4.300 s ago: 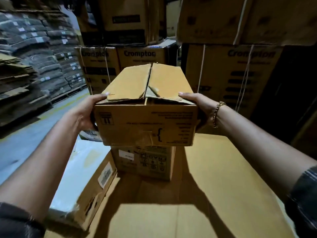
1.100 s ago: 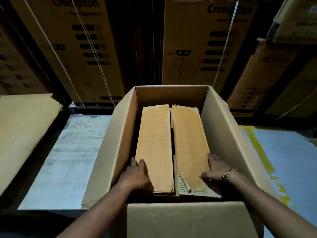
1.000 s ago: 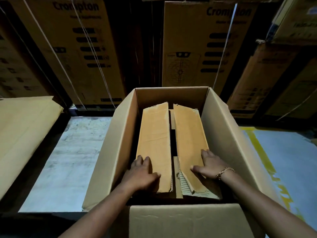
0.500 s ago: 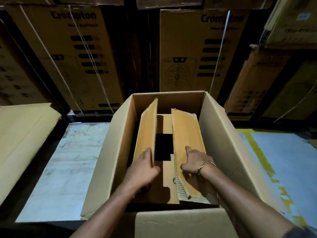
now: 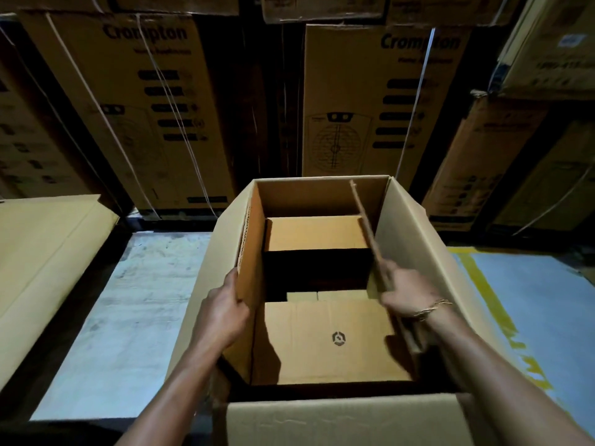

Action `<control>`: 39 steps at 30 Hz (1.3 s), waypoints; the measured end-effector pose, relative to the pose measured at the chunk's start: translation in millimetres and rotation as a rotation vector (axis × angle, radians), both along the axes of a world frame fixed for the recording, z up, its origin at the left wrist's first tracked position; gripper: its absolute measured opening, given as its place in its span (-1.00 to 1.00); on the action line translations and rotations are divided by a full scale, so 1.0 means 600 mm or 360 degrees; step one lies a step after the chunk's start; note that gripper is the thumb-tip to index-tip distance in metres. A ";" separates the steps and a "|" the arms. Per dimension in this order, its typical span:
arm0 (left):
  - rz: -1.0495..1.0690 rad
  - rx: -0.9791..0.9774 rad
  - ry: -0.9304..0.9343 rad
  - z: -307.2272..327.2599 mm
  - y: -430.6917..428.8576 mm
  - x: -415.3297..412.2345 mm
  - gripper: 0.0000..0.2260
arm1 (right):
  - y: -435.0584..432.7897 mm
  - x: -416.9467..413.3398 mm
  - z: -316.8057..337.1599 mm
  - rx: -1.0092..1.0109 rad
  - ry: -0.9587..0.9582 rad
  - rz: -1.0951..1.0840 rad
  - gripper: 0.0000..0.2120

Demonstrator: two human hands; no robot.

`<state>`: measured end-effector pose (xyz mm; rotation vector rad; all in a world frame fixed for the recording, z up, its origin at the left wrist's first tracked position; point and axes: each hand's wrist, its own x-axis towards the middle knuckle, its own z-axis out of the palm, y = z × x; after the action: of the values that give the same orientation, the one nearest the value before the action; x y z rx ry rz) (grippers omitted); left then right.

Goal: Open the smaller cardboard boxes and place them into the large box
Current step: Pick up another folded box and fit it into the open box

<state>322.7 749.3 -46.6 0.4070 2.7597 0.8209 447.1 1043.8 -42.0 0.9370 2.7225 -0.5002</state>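
A large open cardboard box [image 5: 415,239] stands on the floor in front of me. Inside it sits a smaller cardboard box [image 5: 322,342] with its long top flaps spread. My left hand [image 5: 225,313] grips the left flap [image 5: 249,252] and holds it upright against the large box's left wall. My right hand [image 5: 409,291] grips the right flap [image 5: 365,223], which stands nearly on edge. The smaller box's short flaps lie flat, near and far, with a dark opening between them.
Tall strapped cartons [image 5: 370,101] printed "Crompton" are stacked just behind the large box. A flat cardboard sheet [image 5: 42,252] lies at the left. Pale floor [image 5: 128,317] shows left of the box, and floor with yellow tape [image 5: 492,304] at the right.
The smaller box went from my hands into the large box. Since half a second ago both hands have swung its long flaps from nearly flat to upright and apart.
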 end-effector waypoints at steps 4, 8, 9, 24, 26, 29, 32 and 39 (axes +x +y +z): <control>0.0023 0.0029 0.0024 -0.004 0.002 -0.001 -0.44 | 0.082 0.065 0.020 0.0190 -0.0011 -0.0205 -0.37; -0.0002 -0.0037 0.0035 -0.002 0.007 -0.001 -0.40 | 0.077 0.069 -0.017 0.0819 -0.0228 -0.0015 -0.49; -0.0006 -0.0044 0.0043 -0.001 0.008 -0.001 -0.39 | 0.069 0.061 -0.023 0.0957 -0.0298 0.0058 -0.52; 0.0047 0.0023 0.0007 -0.007 0.005 -0.007 -0.42 | 0.013 -0.048 -0.038 0.0117 -0.0265 0.0259 -0.54; 0.0064 0.0065 -0.0046 -0.009 0.005 -0.004 -0.42 | 0.014 -0.008 -0.011 -0.0052 -0.0080 0.0244 -0.55; 0.0038 0.0118 -0.0195 -0.019 0.004 0.007 -0.38 | -0.002 0.063 0.010 -0.0207 0.0008 0.0313 -0.57; 0.0037 0.0163 -0.0394 -0.033 0.007 0.029 -0.37 | -0.018 0.127 0.003 -0.0059 0.0123 0.0443 -0.63; 0.0100 0.0322 -0.0581 -0.035 0.017 0.068 -0.44 | -0.029 0.191 -0.021 0.0025 0.0451 0.0450 -0.68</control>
<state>363.8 759.3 -67.8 0.1823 2.3724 1.0755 562.0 1026.2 -54.8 0.5011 3.0473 -0.5941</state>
